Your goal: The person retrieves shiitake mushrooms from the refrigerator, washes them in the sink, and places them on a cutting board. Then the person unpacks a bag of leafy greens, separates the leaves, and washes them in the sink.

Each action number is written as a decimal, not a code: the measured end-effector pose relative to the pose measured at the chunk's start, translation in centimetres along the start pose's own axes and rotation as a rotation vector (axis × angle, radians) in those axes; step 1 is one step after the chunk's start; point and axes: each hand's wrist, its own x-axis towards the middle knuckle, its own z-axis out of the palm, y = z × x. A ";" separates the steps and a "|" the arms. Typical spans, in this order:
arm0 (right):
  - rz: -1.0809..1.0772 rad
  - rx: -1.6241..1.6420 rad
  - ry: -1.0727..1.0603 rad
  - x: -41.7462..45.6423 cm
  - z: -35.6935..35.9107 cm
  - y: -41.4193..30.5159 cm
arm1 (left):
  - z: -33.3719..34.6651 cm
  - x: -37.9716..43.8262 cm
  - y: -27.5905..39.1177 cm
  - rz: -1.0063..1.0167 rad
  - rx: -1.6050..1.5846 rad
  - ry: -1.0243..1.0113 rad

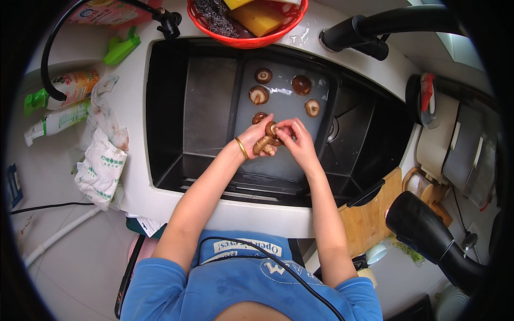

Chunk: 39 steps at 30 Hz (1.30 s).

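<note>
Several brown shiitake mushrooms [263,145] lie in my left hand [253,138], which is cupped palm up over a dark rectangular basin of cloudy water [277,168]. The fingertips of my right hand [295,138] pinch the pale stem side of one mushroom [271,129] resting on the left fingers. Beyond my hands, several more mushrooms sit in the water, among them a cap-up one [301,85] and one with its stem upward [312,108]. Another mushroom [259,117] is partly hidden behind my left hand.
The basin sits in a black sink [209,108]. A red plastic basket [249,42] with yellow pieces and a dark scrubber stands behind it. The black faucet [349,32] is at the back right. Spray bottles [64,118] stand left; a wooden cutting board [371,212] is right.
</note>
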 end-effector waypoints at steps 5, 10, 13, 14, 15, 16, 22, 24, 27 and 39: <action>0.005 0.027 -0.006 0.2 0.3 0.9 | -0.3 0.7 -0.3 0.035 0.019 -0.039; 0.264 0.755 -0.025 0.7 0.4 3.6 | 1.6 0.3 -0.2 0.213 0.198 0.045; 0.268 0.771 -0.112 0.9 0.0 4.0 | 1.7 0.3 -0.3 0.299 0.247 0.073; 0.282 0.806 -0.059 0.9 0.2 4.0 | 1.9 0.6 -0.6 0.322 0.226 0.117; 0.296 0.839 -0.006 0.9 0.4 3.7 | 2.0 0.8 -0.6 0.345 0.205 0.160; 0.310 0.872 0.048 1.0 0.6 3.6 | 1.6 1.0 -0.6 0.322 0.228 0.148; 0.385 0.416 0.098 2.7 1.2 3.4 | -1.2 3.4 -0.9 0.329 0.244 0.122; 0.352 0.153 0.179 3.5 1.1 3.5 | -1.9 3.0 -0.5 0.341 0.221 0.078; 0.111 -0.289 0.384 4.5 1.4 5.0 | -1.7 2.5 -1.0 0.399 0.350 0.183; -0.062 -0.777 0.177 2.9 1.4 8.8 | -5.1 5.6 -3.1 0.538 0.179 0.443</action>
